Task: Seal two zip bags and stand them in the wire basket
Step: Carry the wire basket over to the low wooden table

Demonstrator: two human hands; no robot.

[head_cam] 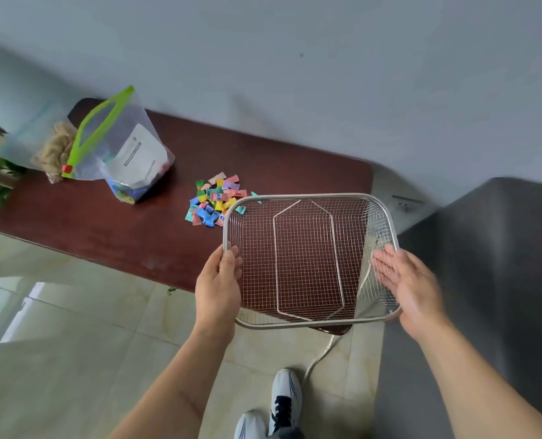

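Left hand (219, 282) grips left rim of empty rectangular silver wire-mesh basket (309, 198); right hand (404, 285) flat, fingers spread against right wall, grip unclear. Basket on dark red table's (104, 223) near right end. Judged light, rigid; hold by rim. Clear green-zip bag (127, 147), mouth gaping, far left: soft, slippery; pinch at zip.

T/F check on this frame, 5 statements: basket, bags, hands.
1. The wire basket is empty. True.
2. Both hands are on the basket. True: left hand at its left rim, right hand at its right wall.
3. The green-zip bag lies flat inside the basket. False: it stands on the brown table, far to the left of the basket.
4. Loose coloured packets lie on the table next to the basket. True.
5. Only one bag is on the table. False: a second clear bag sits behind the green-zip one.
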